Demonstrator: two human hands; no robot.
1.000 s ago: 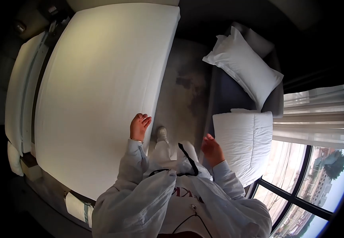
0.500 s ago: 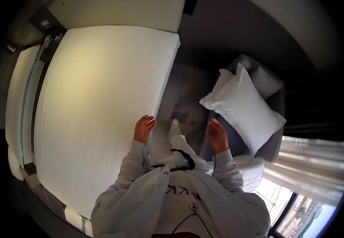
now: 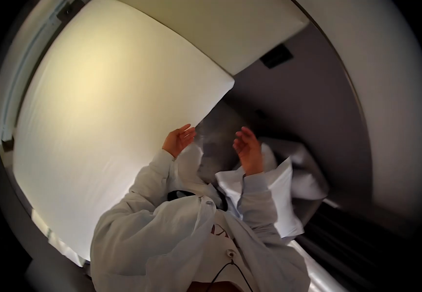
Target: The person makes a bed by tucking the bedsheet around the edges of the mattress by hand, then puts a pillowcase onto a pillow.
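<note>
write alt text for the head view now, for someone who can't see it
An empty left hand and an empty right hand hover beside a wide white-sheeted bed; a white fabric pillow rests on a grey upholstered chair at the picture's right.

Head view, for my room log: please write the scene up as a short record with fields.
Left hand: empty, raised, seen against the edge of the bed; contact unclear
Right hand: empty, raised, fingers loosely curled
Bed: white-covered, filling much of the view's left side
Pillow: white, on the gray armchair, partly hidden by the right sleeve
</note>
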